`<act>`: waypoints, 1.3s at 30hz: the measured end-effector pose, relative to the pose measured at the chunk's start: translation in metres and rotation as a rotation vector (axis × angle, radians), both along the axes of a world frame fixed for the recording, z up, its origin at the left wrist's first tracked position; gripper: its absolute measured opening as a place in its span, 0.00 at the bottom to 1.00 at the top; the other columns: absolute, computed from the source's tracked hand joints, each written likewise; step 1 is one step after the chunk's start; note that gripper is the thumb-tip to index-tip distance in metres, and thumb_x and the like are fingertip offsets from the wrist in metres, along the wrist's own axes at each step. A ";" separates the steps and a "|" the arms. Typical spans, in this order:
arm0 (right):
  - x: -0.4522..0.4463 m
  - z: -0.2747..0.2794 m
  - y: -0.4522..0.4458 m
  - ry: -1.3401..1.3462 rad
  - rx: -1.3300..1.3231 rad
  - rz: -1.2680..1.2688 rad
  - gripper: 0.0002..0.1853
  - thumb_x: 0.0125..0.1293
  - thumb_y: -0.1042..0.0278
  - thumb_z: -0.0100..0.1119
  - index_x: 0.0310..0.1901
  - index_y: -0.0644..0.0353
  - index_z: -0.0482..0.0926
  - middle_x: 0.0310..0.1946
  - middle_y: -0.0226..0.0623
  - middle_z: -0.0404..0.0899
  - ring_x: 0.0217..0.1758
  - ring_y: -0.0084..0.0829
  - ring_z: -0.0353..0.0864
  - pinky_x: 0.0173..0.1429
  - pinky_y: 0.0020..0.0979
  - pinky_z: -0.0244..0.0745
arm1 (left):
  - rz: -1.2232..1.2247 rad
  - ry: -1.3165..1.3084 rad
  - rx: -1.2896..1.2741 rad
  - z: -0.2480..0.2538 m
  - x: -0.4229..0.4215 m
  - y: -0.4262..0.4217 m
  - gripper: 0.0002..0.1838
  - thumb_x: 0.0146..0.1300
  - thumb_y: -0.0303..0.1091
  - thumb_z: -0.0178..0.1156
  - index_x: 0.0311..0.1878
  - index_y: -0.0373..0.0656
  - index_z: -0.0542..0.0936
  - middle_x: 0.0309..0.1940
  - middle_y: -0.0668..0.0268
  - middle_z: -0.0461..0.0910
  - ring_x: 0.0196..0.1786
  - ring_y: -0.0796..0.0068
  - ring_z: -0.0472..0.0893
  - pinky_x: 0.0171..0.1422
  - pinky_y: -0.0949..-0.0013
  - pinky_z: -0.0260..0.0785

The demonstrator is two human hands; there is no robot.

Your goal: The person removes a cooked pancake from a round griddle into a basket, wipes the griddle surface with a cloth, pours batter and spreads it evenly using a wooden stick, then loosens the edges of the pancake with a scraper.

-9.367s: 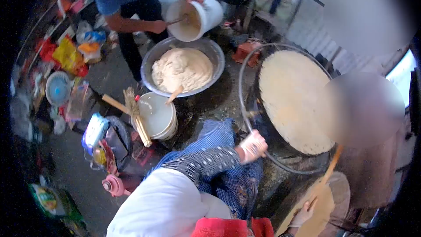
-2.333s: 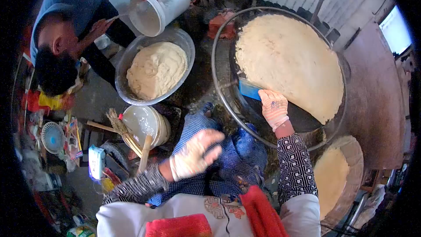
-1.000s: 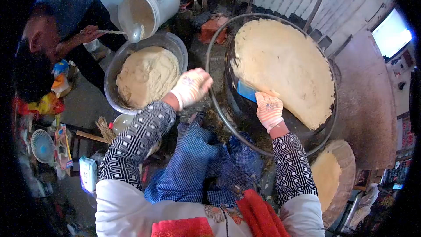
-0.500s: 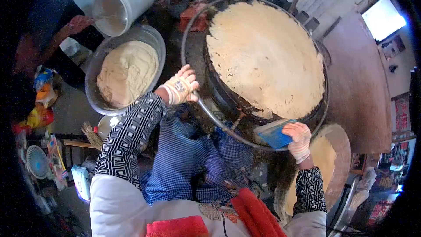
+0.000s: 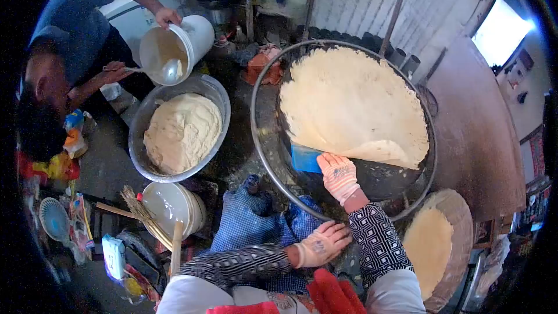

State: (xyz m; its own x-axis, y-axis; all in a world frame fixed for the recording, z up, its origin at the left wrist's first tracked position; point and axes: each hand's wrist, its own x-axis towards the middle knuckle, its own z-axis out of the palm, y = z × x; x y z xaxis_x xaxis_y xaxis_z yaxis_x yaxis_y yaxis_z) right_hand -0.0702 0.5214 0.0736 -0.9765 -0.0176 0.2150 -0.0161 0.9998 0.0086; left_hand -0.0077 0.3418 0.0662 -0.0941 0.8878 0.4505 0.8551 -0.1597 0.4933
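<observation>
A large thin pancake (image 5: pixel 354 102) lies on a round dark griddle (image 5: pixel 372 180), its near edge lifted and folding over. My right hand (image 5: pixel 339 177), in a striped knit glove, grips a blue scraper (image 5: pixel 305 159) at that near edge, with bare black griddle showing beside it. The metal ring (image 5: pixel 273 166) runs around the griddle. My left hand (image 5: pixel 321 244), gloved too, is held low in front of my body, near the ring's front. Its fingers are stretched out and hold nothing.
A co-worker (image 5: pixel 75 29) at the left tips a white bucket (image 5: pixel 200 40) and holds a ladle (image 5: pixel 171 71) over a metal basin (image 5: pixel 218 134) of dough. A bucket of liquid (image 5: pixel 197 209) stands front left. Another pancake lies on a round tray (image 5: pixel 459 238) at right.
My right hand has moved left along the griddle's near side with the scraper, and the pancake's edge has lifted. My left hand has left the ring and come down right. The view has shifted.
</observation>
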 end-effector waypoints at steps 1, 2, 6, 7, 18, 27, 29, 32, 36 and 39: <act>-0.005 -0.002 0.000 0.016 0.021 -0.019 0.19 0.60 0.69 0.52 0.53 0.58 0.77 0.52 0.42 0.82 0.56 0.38 0.81 0.65 0.40 0.70 | -0.053 0.008 -0.162 0.017 -0.023 -0.008 0.16 0.54 0.36 0.60 0.46 0.40 0.79 0.43 0.55 0.80 0.50 0.52 0.79 0.62 0.50 0.68; -0.011 -0.006 0.000 0.033 0.041 -0.042 0.18 0.59 0.70 0.54 0.53 0.59 0.78 0.52 0.42 0.83 0.56 0.38 0.82 0.64 0.40 0.72 | -0.108 0.015 -0.325 0.031 -0.053 -0.017 0.17 0.53 0.33 0.59 0.46 0.40 0.79 0.44 0.54 0.80 0.50 0.50 0.79 0.61 0.50 0.70; -0.031 -0.011 0.004 -0.005 0.071 -0.078 0.20 0.65 0.67 0.48 0.58 0.61 0.74 0.57 0.43 0.79 0.61 0.39 0.77 0.67 0.39 0.68 | 0.520 0.046 -0.149 0.041 -0.210 -0.063 0.21 0.47 0.20 0.52 0.48 0.38 0.77 0.44 0.48 0.79 0.51 0.43 0.77 0.59 0.50 0.71; -0.038 -0.013 0.005 0.019 0.078 -0.084 0.21 0.62 0.68 0.51 0.57 0.61 0.75 0.56 0.44 0.80 0.59 0.39 0.79 0.65 0.40 0.70 | 0.608 0.166 -0.061 0.021 -0.251 -0.072 0.23 0.52 0.20 0.52 0.55 0.38 0.75 0.50 0.48 0.77 0.55 0.43 0.75 0.62 0.50 0.69; -0.098 0.009 0.016 -0.049 0.063 -0.218 0.13 0.59 0.67 0.57 0.46 0.57 0.75 0.42 0.41 0.83 0.46 0.41 0.84 0.51 0.41 0.77 | 0.217 0.994 -0.675 -0.036 -0.291 -0.022 0.05 0.51 0.39 0.62 0.24 0.57 0.85 0.23 0.72 0.83 0.35 0.68 0.81 0.52 0.60 0.66; -0.124 0.022 0.007 -0.172 0.065 -0.318 0.11 0.64 0.68 0.52 0.46 0.57 0.78 0.45 0.43 0.85 0.46 0.40 0.86 0.47 0.43 0.79 | 0.115 -0.069 -0.044 -0.036 0.030 0.008 0.15 0.60 0.42 0.59 0.48 0.48 0.81 0.48 0.63 0.81 0.53 0.62 0.79 0.62 0.52 0.65; -0.125 0.015 0.010 -0.186 0.052 -0.327 0.11 0.64 0.67 0.52 0.46 0.57 0.78 0.46 0.42 0.85 0.48 0.39 0.86 0.49 0.42 0.78 | -0.120 -0.010 -0.254 -0.061 0.042 -0.014 0.19 0.63 0.43 0.57 0.55 0.48 0.78 0.55 0.60 0.77 0.59 0.59 0.75 0.67 0.53 0.61; -0.125 0.019 0.010 -0.193 0.032 -0.340 0.10 0.64 0.68 0.52 0.46 0.57 0.78 0.46 0.42 0.85 0.49 0.38 0.86 0.49 0.41 0.78 | -0.159 -0.066 -0.357 -0.018 0.002 -0.050 0.22 0.66 0.44 0.57 0.61 0.47 0.75 0.56 0.58 0.75 0.58 0.55 0.75 0.66 0.53 0.63; -0.126 0.012 0.013 -0.127 0.055 -0.342 0.10 0.63 0.69 0.52 0.45 0.57 0.78 0.45 0.42 0.85 0.48 0.39 0.86 0.49 0.41 0.79 | -0.036 -0.257 -0.321 0.004 -0.045 -0.074 0.21 0.68 0.44 0.57 0.58 0.43 0.76 0.56 0.55 0.76 0.58 0.51 0.74 0.64 0.53 0.65; -0.126 0.004 0.017 -0.106 0.044 -0.315 0.10 0.63 0.69 0.53 0.45 0.57 0.78 0.45 0.41 0.85 0.47 0.39 0.86 0.48 0.42 0.78 | -0.012 -0.267 -0.269 0.016 -0.080 -0.082 0.20 0.68 0.42 0.58 0.58 0.41 0.75 0.55 0.56 0.75 0.57 0.52 0.75 0.64 0.54 0.66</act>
